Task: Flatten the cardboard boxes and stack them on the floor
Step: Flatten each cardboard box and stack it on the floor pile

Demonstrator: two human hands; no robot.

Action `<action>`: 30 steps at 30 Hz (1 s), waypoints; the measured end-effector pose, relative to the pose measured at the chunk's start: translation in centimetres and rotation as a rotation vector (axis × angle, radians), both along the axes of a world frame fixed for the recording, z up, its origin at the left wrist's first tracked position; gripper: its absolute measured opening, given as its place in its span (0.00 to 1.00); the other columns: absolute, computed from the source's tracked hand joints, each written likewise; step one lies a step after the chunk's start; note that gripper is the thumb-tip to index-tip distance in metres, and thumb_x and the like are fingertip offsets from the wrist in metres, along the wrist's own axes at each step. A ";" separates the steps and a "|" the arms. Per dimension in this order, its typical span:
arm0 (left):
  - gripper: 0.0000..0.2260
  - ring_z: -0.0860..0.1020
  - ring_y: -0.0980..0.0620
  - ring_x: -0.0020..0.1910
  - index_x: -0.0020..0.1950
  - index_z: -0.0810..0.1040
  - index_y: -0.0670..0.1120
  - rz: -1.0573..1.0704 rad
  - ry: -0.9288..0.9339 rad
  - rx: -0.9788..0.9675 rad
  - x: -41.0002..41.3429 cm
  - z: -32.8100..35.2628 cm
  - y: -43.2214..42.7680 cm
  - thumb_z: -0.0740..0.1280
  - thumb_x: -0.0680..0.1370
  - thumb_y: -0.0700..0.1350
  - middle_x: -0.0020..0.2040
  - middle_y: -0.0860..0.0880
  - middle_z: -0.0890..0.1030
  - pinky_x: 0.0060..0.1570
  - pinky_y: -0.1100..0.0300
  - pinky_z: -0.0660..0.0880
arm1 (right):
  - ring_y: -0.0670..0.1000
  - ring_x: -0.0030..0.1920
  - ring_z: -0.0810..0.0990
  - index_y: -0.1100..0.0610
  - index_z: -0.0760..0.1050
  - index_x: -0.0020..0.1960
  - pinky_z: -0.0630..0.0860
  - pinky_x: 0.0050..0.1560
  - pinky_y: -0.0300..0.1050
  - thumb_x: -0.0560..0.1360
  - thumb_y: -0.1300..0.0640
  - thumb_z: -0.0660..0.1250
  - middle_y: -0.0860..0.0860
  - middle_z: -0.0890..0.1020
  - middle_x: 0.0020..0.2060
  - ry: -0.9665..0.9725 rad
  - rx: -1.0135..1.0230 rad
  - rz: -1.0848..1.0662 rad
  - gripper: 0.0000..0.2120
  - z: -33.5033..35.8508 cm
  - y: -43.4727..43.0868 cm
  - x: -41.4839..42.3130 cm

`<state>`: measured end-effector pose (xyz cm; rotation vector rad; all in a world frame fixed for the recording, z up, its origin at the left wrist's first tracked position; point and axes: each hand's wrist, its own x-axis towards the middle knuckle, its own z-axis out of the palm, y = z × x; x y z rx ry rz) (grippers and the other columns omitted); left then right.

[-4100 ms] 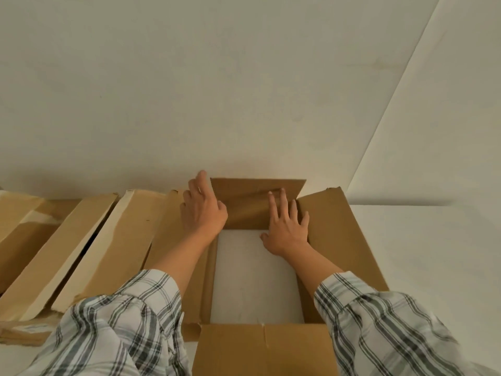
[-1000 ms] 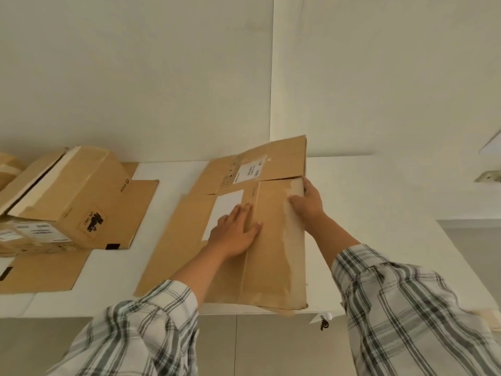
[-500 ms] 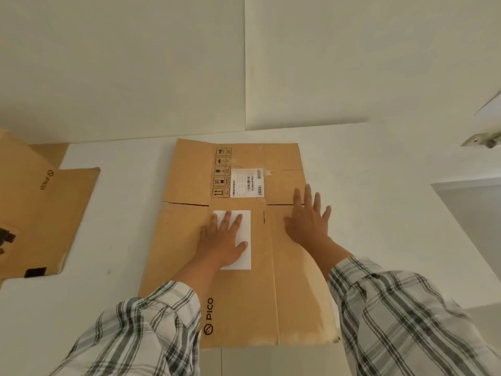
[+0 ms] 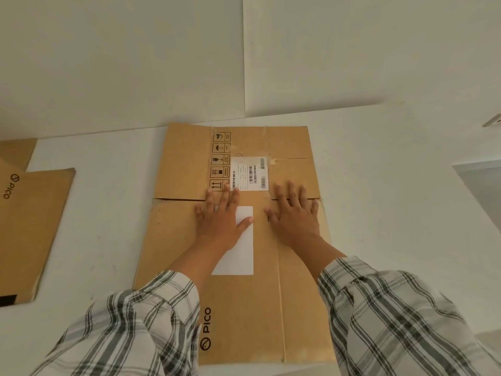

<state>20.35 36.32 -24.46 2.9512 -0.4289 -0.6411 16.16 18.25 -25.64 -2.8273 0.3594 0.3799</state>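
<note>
Both hands lie palm down with fingers straight and spread: the left hand (image 4: 221,217) across a blank white label (image 4: 240,256), the right hand (image 4: 294,214) beside it, pressing the flattened brown cardboard box (image 4: 244,308), which lies flat on the white table (image 4: 103,226). Plaid sleeves (image 4: 393,316) cover both forearms.

A white table (image 4: 379,191) meets a pale wall (image 4: 122,63) along its far edge. A vertical seam (image 4: 243,55) divides the wall into two panels. Past the table's far right corner sits a small pale fitting (image 4: 494,121), perhaps a bracket.
</note>
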 end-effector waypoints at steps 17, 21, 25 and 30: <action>0.33 0.34 0.46 0.78 0.78 0.33 0.61 -0.012 0.026 -0.066 -8.7 -0.1 6.9 0.48 0.80 0.67 0.79 0.54 0.33 0.75 0.39 0.40 | 0.53 0.78 0.35 0.42 0.34 0.79 0.38 0.77 0.59 0.83 0.42 0.41 0.48 0.37 0.79 -0.004 0.030 -0.082 0.28 0.4 3.5 -11.5; 0.34 0.34 0.45 0.78 0.79 0.34 0.60 0.037 0.030 -0.078 -13.0 -0.2 9.6 0.49 0.80 0.67 0.79 0.54 0.34 0.75 0.41 0.39 | 0.53 0.78 0.34 0.42 0.33 0.79 0.37 0.77 0.57 0.83 0.40 0.41 0.47 0.36 0.79 -0.010 0.013 -0.108 0.28 -0.1 4.4 -16.6; 0.33 0.35 0.46 0.78 0.79 0.36 0.58 0.049 0.012 -0.052 -16.3 0.0 11.4 0.49 0.80 0.66 0.80 0.54 0.35 0.76 0.43 0.40 | 0.53 0.79 0.35 0.41 0.33 0.79 0.39 0.77 0.56 0.83 0.41 0.41 0.48 0.36 0.79 0.012 0.005 -0.131 0.28 0.2 5.5 -19.5; 0.32 0.41 0.45 0.79 0.80 0.43 0.57 0.048 0.018 -0.067 -16.5 0.7 11.6 0.53 0.81 0.63 0.81 0.53 0.41 0.77 0.44 0.45 | 0.55 0.79 0.38 0.42 0.36 0.79 0.43 0.78 0.59 0.83 0.41 0.44 0.48 0.39 0.80 0.062 0.013 -0.124 0.29 1.2 5.6 -19.8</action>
